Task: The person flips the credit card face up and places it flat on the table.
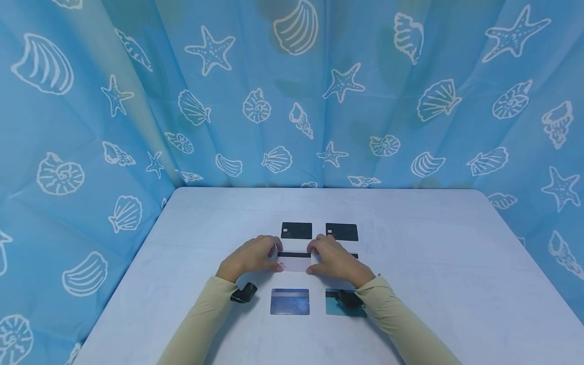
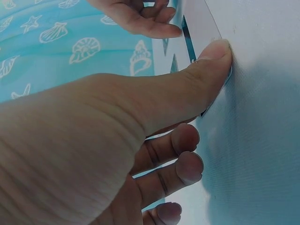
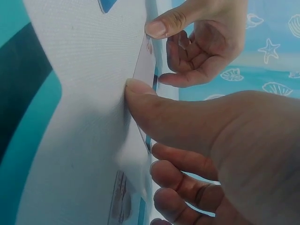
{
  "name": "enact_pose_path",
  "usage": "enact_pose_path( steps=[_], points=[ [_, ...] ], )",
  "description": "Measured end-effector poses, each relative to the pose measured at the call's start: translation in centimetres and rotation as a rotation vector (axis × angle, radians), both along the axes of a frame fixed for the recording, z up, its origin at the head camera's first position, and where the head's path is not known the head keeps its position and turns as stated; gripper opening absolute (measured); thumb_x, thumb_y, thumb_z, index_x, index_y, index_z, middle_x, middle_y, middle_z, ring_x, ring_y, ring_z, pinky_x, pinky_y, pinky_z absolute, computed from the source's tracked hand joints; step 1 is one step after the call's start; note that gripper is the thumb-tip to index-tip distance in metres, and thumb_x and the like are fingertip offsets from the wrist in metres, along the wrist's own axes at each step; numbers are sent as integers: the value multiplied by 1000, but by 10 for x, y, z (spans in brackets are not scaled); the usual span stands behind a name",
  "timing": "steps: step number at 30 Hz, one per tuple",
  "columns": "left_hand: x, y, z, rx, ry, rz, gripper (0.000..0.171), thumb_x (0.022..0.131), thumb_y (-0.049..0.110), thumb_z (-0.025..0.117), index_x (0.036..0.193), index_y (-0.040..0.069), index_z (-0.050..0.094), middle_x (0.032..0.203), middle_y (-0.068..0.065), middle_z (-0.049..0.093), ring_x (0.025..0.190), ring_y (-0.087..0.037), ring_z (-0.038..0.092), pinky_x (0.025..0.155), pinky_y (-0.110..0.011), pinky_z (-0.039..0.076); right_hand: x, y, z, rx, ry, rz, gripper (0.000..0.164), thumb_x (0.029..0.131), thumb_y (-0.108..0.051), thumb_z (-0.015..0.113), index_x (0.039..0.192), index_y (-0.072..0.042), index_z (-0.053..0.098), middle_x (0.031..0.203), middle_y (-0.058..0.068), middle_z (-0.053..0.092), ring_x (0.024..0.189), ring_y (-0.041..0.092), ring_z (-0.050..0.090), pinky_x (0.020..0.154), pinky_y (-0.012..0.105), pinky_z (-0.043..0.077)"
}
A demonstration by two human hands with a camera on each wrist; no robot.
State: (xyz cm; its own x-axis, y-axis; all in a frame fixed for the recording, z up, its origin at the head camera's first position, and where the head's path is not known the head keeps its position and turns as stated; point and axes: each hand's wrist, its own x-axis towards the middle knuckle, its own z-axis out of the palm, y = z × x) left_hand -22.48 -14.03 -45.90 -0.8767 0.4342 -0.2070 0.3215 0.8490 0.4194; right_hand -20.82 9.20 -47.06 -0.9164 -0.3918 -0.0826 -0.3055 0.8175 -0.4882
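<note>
Between my two hands lies a pale pink card [image 1: 295, 262] with a dark stripe along its far edge. My left hand [image 1: 255, 256] grips its left end, thumb at the near corner and fingertips at the far one. At the right end, my right hand [image 1: 335, 259] holds it the same way. In the left wrist view my thumb covers a corner of the card [image 2: 202, 21]; the other fingers are curled beneath. The right wrist view shows both thumbs at the near edge of the card [image 3: 145, 65].
Beyond the hands lie two black cards, one left [image 1: 297, 230] and one right [image 1: 345, 232]. Another striped card [image 1: 354, 255] is mostly hidden by my right hand. Nearer me are a blue card [image 1: 289, 304] and a teal card [image 1: 335, 307], partly covered by the right wrist camera [image 1: 349, 300].
</note>
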Motion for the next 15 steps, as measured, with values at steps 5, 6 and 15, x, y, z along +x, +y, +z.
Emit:
enact_pose_path(
  steps=[5,6,15],
  points=[
    [0,0,0,-6,1,0,46,84,31,87,121,13,68,92,-1,60,85,-17,55,79,-33,49,-1,0,-1,-16,-1,11,44,80,-25,91,116,-8,72,106,5,63,100,21,52,96,42,51],
    [0,0,0,-3,-1,1,46,84,31,87,121,13,68,92,-1,60,85,-17,55,79,-33,49,-1,0,-1,-20,-1,13,44,80,-25,91,115,-7,72,105,5,63,99,21,52,95,41,51],
    [1,0,0,10,-8,1,46,85,30,87,121,11,66,91,-2,60,84,-18,56,79,-34,49,-2,0,-1,-35,2,13,43,79,-23,91,113,-7,71,101,3,61,95,20,51,91,40,49]
  ],
)
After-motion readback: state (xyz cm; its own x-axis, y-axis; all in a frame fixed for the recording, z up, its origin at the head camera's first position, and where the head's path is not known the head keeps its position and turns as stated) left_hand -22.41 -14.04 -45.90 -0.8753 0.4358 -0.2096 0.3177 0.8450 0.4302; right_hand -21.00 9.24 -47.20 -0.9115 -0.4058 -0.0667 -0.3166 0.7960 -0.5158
